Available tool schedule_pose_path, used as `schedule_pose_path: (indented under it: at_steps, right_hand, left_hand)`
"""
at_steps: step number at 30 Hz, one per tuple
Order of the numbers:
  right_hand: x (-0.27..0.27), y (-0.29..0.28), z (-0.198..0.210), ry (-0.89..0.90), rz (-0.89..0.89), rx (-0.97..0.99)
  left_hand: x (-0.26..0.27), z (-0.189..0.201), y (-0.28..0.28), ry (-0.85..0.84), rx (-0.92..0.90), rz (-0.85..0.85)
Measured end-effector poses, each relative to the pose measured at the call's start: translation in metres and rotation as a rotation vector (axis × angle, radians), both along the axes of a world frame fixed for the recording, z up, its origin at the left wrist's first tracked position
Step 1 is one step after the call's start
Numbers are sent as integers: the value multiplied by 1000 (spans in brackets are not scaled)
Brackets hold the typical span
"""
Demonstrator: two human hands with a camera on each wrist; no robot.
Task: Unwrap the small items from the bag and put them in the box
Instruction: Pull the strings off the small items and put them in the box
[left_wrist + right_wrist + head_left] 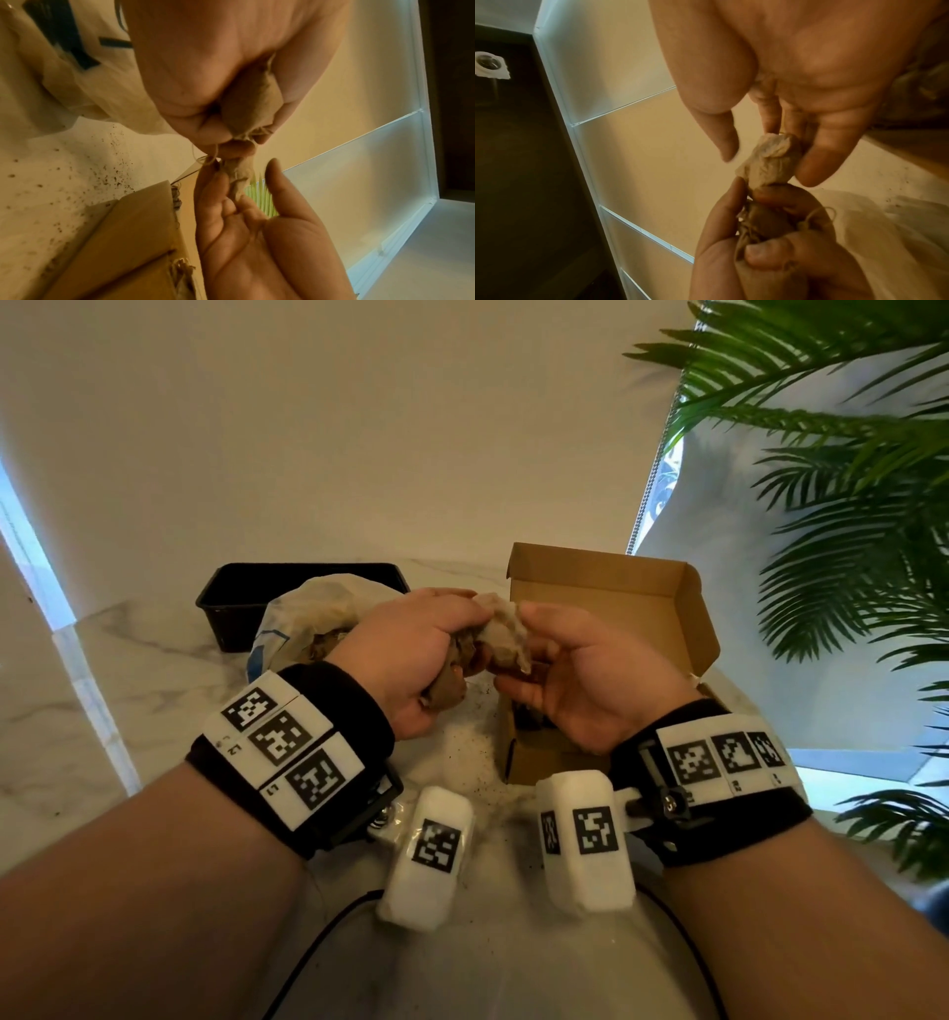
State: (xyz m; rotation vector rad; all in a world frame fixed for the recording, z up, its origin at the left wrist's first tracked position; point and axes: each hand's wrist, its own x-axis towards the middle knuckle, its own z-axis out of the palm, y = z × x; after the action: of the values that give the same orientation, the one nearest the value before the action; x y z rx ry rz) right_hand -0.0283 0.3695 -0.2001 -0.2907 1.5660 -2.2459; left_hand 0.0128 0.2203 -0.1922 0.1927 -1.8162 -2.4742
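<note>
Between my two palms, held above the marble table (128, 670), is one small item (250, 103) partly out of its pale paper wrapper (506, 629). My left hand (411, 654) is curled tight around the brown item, fingers and thumb closed over it, with loose fibres trailing from its end in the left wrist view. My right hand (575, 680) pinches the crumpled wrapper between fingertips, the thumb lifted clear of the paper and the palm turned up and mostly open.

Item and wrapper lie in one line from left fist to right fingertips, so I judge the paper should come away by drawing my right hand outward along that line while the left keeps its hold. Whether the paper is wholly free of the item I cannot tell; the join sits inside my left fingers.

Just beneath and beyond my right hand stands the cardboard box (616, 608), lid flap raised, something dark already inside. It lies to the right of the item, so my right hand is nearer to it, yet the item is in my left, which must cross over or pass it along. Beyond my left hand slumps the bag (303, 613), and behind that a black tray (231, 603). Dark crumbs (107, 178) speckle the table below the grip. A palm plant (847, 480) rises off to the right.
</note>
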Motion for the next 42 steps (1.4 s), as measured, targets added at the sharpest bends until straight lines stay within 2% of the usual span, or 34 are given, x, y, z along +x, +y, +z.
schedule_pose_path:
  at_steps: [6,10,15,18,22,27,31,37,42]
  right_hand:
    - [-4,6,0,110,-124,13]
    - [-7,13,0,259,-113,166]
    - [-3,15,3,379,-11,114]
    - [-2,14,3,417,-13,143]
    - [-6,13,2,383,-131,96]
    - [2,10,1,350,0,143]
    - [3,11,9,368,-109,114]
    - [8,63,30,356,-258,322]
    - [2,115,44,361,-383,721]
  left_hand:
    - [0,-1,-6,-105,-14,-26]
    - [1,-4,-9,-113,-178,-78]
    - [-1,-9,-9,-73,-318,-188]
    - [1,-9,-7,-45,-374,-257]
    - [0,-5,-8,-3,-315,-159]
    - [-3,-2,-10,53,-128,-118]
    - [-1,-2,-8,12,-138,-55]
    - [0,-1,-6,-68,-99,-6]
    - [2,1,-3,-94,-2,-26]
